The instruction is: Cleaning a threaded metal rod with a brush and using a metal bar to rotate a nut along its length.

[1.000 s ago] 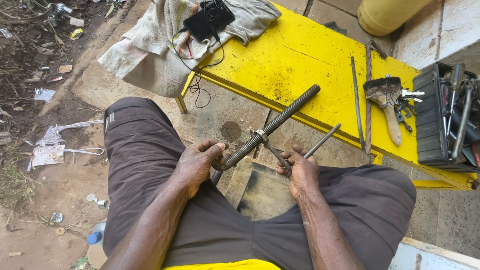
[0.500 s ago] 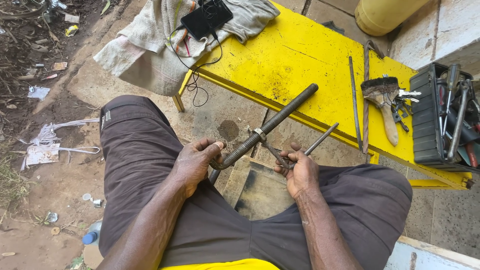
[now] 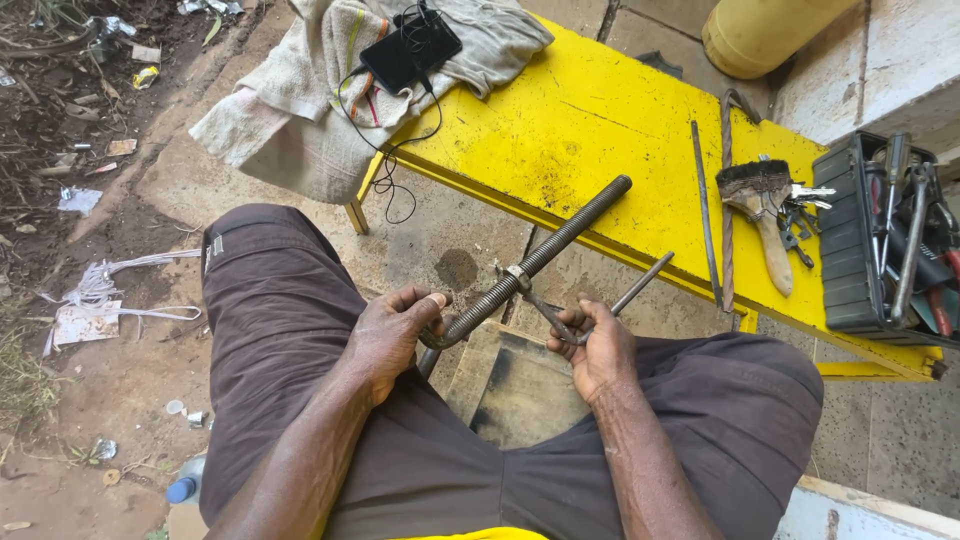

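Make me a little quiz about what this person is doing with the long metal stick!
1. True or false: the left hand holds the long grey threaded metal rod by its bent end.
2. What does the right hand grip? A) dark metal pliers B) a wooden-handled paintbrush C) a black phone
3. Fill in: the rod's far end rests over the ____ bench.

Key: 1 true; 2 A; 3 yellow.
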